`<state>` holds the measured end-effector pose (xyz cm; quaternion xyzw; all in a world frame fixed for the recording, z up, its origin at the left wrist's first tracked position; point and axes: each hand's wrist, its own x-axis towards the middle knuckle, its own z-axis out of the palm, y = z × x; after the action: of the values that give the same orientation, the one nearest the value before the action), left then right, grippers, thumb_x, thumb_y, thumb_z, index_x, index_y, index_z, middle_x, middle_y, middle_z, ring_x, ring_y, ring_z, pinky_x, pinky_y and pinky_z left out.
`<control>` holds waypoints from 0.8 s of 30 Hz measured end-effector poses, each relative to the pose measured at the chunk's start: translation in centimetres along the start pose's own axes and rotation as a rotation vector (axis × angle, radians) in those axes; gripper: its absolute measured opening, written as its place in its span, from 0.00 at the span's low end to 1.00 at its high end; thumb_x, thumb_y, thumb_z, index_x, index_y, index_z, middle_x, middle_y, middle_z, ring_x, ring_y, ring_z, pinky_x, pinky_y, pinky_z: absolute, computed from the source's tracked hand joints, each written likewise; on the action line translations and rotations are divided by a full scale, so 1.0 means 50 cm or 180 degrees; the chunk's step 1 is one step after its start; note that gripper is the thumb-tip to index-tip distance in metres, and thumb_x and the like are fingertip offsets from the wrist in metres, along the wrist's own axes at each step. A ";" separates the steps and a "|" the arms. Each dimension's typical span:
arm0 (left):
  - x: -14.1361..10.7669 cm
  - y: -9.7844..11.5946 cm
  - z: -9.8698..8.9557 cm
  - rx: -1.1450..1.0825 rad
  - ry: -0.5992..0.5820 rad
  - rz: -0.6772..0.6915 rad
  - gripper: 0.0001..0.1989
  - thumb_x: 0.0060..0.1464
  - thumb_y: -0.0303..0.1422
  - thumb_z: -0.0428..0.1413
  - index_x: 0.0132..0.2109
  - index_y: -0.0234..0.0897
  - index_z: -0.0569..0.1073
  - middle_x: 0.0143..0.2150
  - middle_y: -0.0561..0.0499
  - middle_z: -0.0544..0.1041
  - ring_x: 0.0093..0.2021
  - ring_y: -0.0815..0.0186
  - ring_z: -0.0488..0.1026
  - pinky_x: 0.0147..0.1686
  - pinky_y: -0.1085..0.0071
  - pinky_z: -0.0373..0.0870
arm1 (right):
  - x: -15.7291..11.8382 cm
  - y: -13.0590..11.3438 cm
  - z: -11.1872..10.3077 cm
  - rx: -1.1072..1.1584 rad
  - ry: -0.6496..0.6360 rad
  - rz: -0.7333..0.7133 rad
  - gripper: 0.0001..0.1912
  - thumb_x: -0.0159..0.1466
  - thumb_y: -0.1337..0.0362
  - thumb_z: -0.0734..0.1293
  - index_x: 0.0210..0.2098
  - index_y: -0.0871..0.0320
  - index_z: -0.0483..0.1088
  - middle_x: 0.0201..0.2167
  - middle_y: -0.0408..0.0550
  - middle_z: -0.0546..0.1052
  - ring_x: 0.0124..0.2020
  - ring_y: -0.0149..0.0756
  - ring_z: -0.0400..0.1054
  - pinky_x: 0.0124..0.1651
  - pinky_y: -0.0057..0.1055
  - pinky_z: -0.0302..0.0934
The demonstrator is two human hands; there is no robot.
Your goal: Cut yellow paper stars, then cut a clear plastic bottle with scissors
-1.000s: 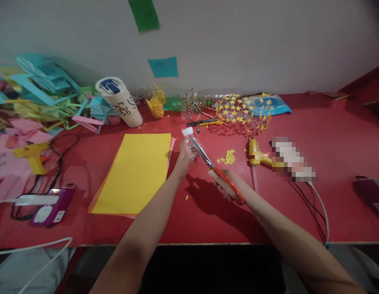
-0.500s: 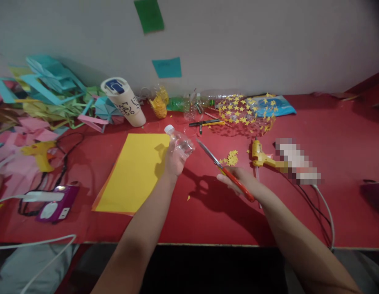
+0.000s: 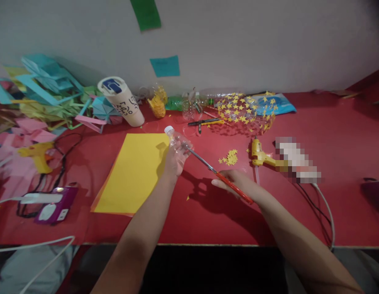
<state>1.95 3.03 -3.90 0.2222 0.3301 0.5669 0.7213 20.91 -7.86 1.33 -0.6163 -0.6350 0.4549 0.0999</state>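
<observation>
Wrapped in my left hand (image 3: 174, 162) is the top part of a clear plastic bottle (image 3: 178, 143) with a white cap, its cut end facing right. My right hand (image 3: 235, 182) grips red-handled scissors (image 3: 210, 167), whose blades point up and left and reach the bottle's cut edge. Whether the blades touch the plastic, I cannot tell. Below my left hand lie yellow paper sheets (image 3: 128, 171) with orange ones underneath. A small pile of yellow paper stars (image 3: 231, 157) sits beyond my right hand.
A yellow glue gun (image 3: 259, 153) stands at right, with another glue gun (image 3: 39, 155) at left by a purple power strip (image 3: 56, 205). Behind are a white tumbler (image 3: 123, 102), a utility knife (image 3: 207, 121) and a star-covered clear plastic piece (image 3: 243, 108). Folded coloured paper (image 3: 51, 85) heaps up at left.
The scissors in my right hand have moved left, bringing their blades to the bottle's cut end. My left hand keeps the bottle in nearly the same place.
</observation>
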 end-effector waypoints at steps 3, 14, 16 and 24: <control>-0.004 0.002 0.007 0.0022 -0.0033 -0.0007 0.09 0.48 0.35 0.56 0.38 0.40 0.68 0.32 0.51 0.79 0.40 0.60 0.78 0.49 0.59 0.70 | 0.001 0.003 0.005 0.0298 -0.0041 0.0070 0.34 0.53 0.27 0.59 0.22 0.52 0.53 0.15 0.35 0.56 0.17 0.27 0.52 0.22 0.27 0.46; -0.007 0.000 0.015 0.0010 0.0015 -0.0044 0.11 0.46 0.30 0.52 0.40 0.40 0.66 0.31 0.51 0.78 0.37 0.60 0.78 0.52 0.55 0.69 | 0.001 -0.008 0.021 0.0935 -0.0225 0.0130 0.33 0.52 0.29 0.64 0.22 0.54 0.56 0.13 0.35 0.60 0.12 0.25 0.56 0.17 0.25 0.50; -0.008 0.001 0.017 -0.0014 0.0002 -0.0073 0.12 0.46 0.30 0.52 0.41 0.40 0.67 0.31 0.51 0.78 0.35 0.62 0.78 0.52 0.55 0.69 | 0.000 -0.009 0.023 0.1040 -0.0216 0.0172 0.33 0.52 0.30 0.64 0.22 0.54 0.57 0.12 0.34 0.60 0.12 0.24 0.55 0.17 0.25 0.50; -0.014 0.005 0.027 0.0008 0.0044 -0.0143 0.10 0.47 0.30 0.50 0.40 0.39 0.69 0.31 0.50 0.80 0.36 0.62 0.79 0.54 0.56 0.71 | -0.003 -0.023 0.022 0.1231 -0.0203 0.0194 0.31 0.52 0.32 0.66 0.23 0.54 0.58 0.11 0.33 0.60 0.11 0.24 0.55 0.17 0.25 0.51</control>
<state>2.67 2.47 -2.67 0.2118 0.3407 0.5517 0.7312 19.39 -8.28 1.60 -0.5898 -0.5197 0.5905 0.1825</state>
